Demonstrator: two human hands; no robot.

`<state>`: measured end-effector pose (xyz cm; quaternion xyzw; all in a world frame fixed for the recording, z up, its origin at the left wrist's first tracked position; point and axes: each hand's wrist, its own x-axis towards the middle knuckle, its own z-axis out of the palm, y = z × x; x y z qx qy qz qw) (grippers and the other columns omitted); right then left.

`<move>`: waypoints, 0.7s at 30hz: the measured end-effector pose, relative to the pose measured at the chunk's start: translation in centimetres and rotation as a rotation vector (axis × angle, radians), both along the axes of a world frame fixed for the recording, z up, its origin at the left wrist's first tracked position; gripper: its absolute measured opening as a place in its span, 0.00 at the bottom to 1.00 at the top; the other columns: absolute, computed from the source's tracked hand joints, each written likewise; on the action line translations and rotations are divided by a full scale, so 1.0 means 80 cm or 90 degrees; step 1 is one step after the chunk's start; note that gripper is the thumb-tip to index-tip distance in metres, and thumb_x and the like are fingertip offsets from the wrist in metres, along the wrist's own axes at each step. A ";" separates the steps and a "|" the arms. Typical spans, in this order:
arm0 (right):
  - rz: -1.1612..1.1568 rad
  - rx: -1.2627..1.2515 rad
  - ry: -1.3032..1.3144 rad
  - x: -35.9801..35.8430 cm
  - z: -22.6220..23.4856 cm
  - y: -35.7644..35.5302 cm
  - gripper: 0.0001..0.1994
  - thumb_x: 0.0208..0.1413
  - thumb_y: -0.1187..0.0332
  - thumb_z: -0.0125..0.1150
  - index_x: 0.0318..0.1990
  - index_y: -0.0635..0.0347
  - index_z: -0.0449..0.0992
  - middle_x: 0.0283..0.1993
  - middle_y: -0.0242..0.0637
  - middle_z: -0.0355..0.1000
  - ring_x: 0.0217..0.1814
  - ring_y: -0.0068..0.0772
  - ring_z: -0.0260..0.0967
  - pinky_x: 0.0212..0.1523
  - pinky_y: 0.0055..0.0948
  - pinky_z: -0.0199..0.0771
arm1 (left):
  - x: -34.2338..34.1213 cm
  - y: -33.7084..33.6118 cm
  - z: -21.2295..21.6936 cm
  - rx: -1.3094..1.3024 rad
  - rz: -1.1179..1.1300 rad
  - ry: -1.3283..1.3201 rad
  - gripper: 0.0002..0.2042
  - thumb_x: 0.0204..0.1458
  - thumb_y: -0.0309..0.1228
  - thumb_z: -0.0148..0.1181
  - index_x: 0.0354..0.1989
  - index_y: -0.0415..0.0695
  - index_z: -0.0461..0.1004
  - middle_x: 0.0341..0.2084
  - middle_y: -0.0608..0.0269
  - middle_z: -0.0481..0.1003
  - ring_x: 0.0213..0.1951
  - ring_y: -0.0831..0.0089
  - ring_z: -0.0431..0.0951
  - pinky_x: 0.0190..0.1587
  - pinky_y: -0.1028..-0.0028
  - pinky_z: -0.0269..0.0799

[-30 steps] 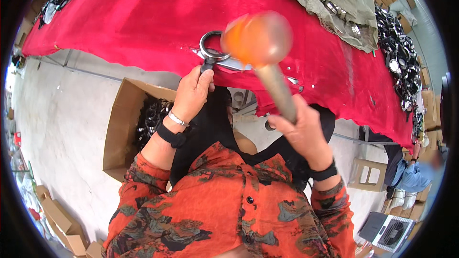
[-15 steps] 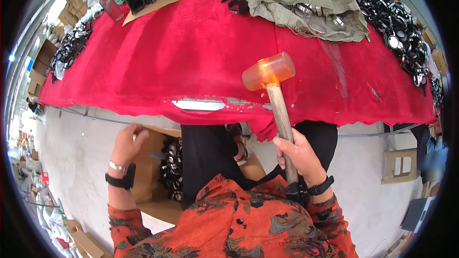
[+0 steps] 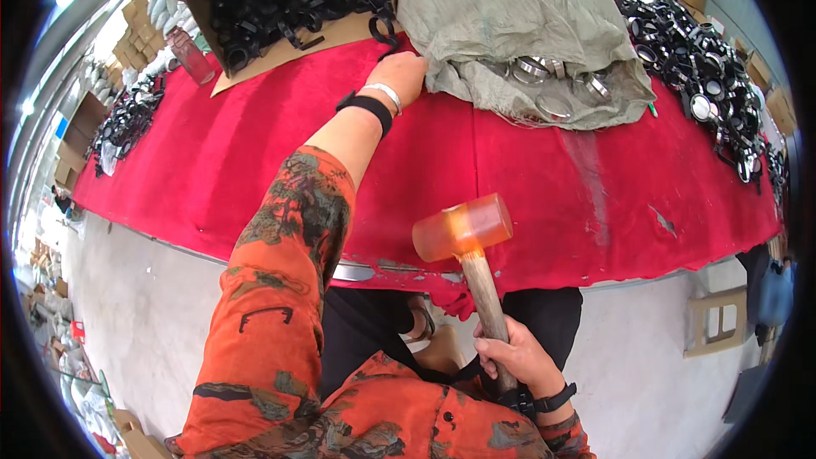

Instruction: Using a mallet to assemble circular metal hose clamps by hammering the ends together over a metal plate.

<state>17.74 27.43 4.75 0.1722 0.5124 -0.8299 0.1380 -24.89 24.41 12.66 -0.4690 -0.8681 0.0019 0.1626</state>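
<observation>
My left hand reaches far over the red cloth, between the open box and the grey-green sack. Its fingers curl down around a black plastic ring, mostly hidden beneath them. Another black ring hangs over the box's edge just beyond. Near the table's front edge, my right hand grips the wooden handle of a mallet. The mallet's translucent orange head is held up in front of the cloth, and its handle slants down toward my body.
The red-covered table bears a cardboard box of black rings and a sack with shiny metal rings at its mouth. Piles of black and silver ring parts lie right and left. A pink bottle and a stool stand farther off.
My left hand has gone from beside my lap up and forward to the rings by the box. The mallet stays in my right hand, now lower in view. The view has tilted up.
</observation>
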 end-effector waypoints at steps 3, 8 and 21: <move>0.001 0.007 -0.008 0.005 -0.005 0.006 0.11 0.54 0.70 0.59 0.41 0.62 0.66 0.23 0.31 0.65 0.20 0.22 0.64 0.21 0.23 0.66 | 0.020 -0.027 -0.004 0.233 -0.101 -0.024 0.04 0.49 0.25 0.53 0.29 0.37 0.72 0.27 0.47 0.75 0.30 0.54 0.78 0.35 0.61 0.74; 0.014 0.013 0.006 -0.006 -0.006 0.004 0.12 0.54 0.70 0.58 0.42 0.63 0.65 0.23 0.32 0.65 0.20 0.23 0.64 0.21 0.23 0.66 | 0.137 -0.171 0.004 0.571 0.085 -0.764 0.02 0.57 0.23 0.45 0.36 0.37 0.63 0.23 0.55 0.73 0.22 0.68 0.77 0.22 0.74 0.75; 0.011 0.268 0.014 -0.036 0.047 -0.066 0.14 0.51 0.69 0.62 0.42 0.62 0.65 0.22 0.28 0.64 0.17 0.17 0.61 0.18 0.18 0.63 | 0.306 -0.334 -0.108 0.776 0.196 -0.937 0.14 0.62 0.39 0.44 0.36 0.41 0.69 0.25 0.64 0.69 0.33 0.71 0.75 0.28 0.73 0.74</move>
